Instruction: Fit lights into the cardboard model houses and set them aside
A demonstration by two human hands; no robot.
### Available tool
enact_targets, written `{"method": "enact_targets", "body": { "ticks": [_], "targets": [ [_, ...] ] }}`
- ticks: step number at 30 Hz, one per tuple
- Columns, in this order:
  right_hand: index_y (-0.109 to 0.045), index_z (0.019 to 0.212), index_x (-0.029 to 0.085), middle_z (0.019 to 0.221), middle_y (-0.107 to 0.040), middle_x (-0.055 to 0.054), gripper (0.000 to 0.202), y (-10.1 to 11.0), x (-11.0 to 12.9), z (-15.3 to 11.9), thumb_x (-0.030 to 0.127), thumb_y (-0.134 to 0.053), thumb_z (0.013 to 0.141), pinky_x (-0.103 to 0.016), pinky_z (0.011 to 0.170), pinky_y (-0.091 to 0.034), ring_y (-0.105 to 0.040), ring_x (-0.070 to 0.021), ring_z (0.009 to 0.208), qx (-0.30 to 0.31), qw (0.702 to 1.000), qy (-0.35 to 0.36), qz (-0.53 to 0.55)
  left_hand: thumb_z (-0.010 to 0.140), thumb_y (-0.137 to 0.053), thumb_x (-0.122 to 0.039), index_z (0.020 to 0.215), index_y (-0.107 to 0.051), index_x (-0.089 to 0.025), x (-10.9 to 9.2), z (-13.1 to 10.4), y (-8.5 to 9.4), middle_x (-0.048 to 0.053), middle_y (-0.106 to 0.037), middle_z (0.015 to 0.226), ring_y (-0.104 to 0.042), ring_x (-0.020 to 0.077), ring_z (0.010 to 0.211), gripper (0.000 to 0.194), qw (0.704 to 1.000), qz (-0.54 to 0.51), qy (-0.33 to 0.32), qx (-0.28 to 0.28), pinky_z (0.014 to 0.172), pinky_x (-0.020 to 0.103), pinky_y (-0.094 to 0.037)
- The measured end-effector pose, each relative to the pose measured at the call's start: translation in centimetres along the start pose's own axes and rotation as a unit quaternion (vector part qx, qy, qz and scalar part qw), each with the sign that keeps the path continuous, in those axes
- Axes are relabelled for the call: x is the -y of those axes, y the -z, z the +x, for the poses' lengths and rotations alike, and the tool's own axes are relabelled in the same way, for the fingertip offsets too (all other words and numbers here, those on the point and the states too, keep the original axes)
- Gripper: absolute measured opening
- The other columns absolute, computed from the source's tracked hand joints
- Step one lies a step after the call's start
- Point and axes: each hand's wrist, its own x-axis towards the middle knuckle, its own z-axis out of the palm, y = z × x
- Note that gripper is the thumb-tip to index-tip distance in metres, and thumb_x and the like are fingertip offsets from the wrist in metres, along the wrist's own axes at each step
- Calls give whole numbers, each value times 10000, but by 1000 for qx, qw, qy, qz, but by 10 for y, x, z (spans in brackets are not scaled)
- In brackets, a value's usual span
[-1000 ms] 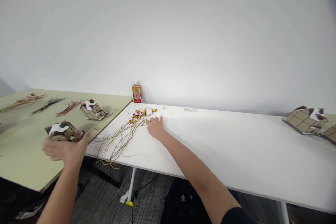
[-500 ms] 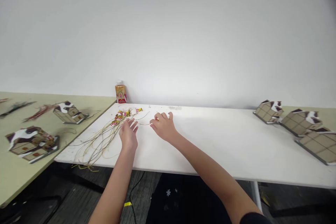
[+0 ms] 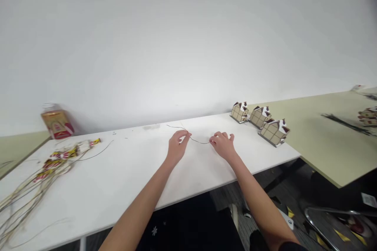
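Note:
A thin dark wire spans the gap between my two hands, sagging a little above the white table. My left hand pinches it between thumb and fingertips, and a free end sticks out past that hand toward the wall. My right hand is closed on the wire's other end; anything small within those fingertips is hidden. Far to the left lies a bunch of red, white and yellow pieces with long pale and dark wires trailing from them, blurred.
Several small model houses with white-patched roofs stand at the table's right end. A bottle with a red and gold label stands by the wall at left. To the right, a beige table bears a bundle of dark wires.
My view has swung right, toward the houses. Both hands have moved away from the wire bunch with the single wire, and my left hand, looser before, now pinches it.

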Motion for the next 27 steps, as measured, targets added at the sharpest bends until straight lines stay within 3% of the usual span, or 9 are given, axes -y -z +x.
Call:
{"method": "enact_targets", "body": {
  "ticks": [2,4,7,10,13,16,19,23,27],
  "targets": [
    [-676,990,281,1156,-593,-78,221,8,-17,-5,209,-501,875,-603,976,-187,-482,-278,1085,0,999,-15,51,777,-638,-408,777,-722,-248,-1,2,-27,66,-649,1055,-593,229,995,181,999,18,-8,35,789,327,-478],
    [-613,1136,288,1213,-582,-74,281,16,-20,-7,252,-462,901,-545,997,-268,-506,-247,1102,-6,982,1,187,801,-608,-402,788,-720,-258,-3,5,-46,66,-634,1081,-584,235,1013,183,997,45,-21,66,797,343,-480],
    [-562,1214,275,1244,-583,-64,341,23,-7,-4,387,-421,924,-404,967,-403,-545,-195,1103,3,910,25,414,820,-568,-331,797,-714,-266,-5,9,-63,65,-618,1099,-553,252,1057,163,984,109,-66,127,868,395,-468],
    [-654,1057,255,1140,-635,-57,311,19,8,3,448,-488,880,-360,957,-434,-572,-192,1071,-37,869,15,493,803,-547,-232,832,-714,-266,-6,11,-71,69,-604,1107,-534,262,1075,173,966,166,-111,161,964,453,-418],
    [-697,862,222,1000,-675,-61,291,6,11,15,466,-541,839,-369,937,-452,-611,-201,985,-74,836,-31,542,817,-546,-269,819,-722,-275,-4,11,-69,76,-593,1120,-516,280,1107,177,961,199,-108,160,972,477,-410],
    [-682,861,198,942,-673,-65,329,-4,-6,35,501,-573,792,-363,852,-511,-647,-185,863,-62,747,-137,648,791,-608,-353,955,-714,-310,0,14,-53,82,-578,1175,-495,301,1151,200,964,199,-89,153,891,438,-469],
    [-644,865,197,734,-594,2,276,-2,-43,64,446,-621,750,-333,743,-557,-599,-110,610,-113,658,-247,702,733,-673,-359,1047,-680,-315,7,21,-20,79,-603,1113,-549,282,1066,317,974,176,-83,118,780,369,-505],
    [-543,805,210,533,-362,101,127,10,-101,103,334,-525,826,-287,610,-556,-372,-46,403,-202,640,-322,668,694,-701,-353,980,-680,-292,20,32,34,30,-613,802,-606,225,829,293,987,148,-57,4,584,273,-462],
    [-465,779,211,528,-344,102,130,14,-147,124,304,-552,806,-233,443,-454,-332,-57,397,-265,658,-374,598,709,-694,-406,879,-696,-297,32,32,76,25,-633,746,-623,236,849,203,987,139,-22,-75,458,239,-375]
  ]
}}
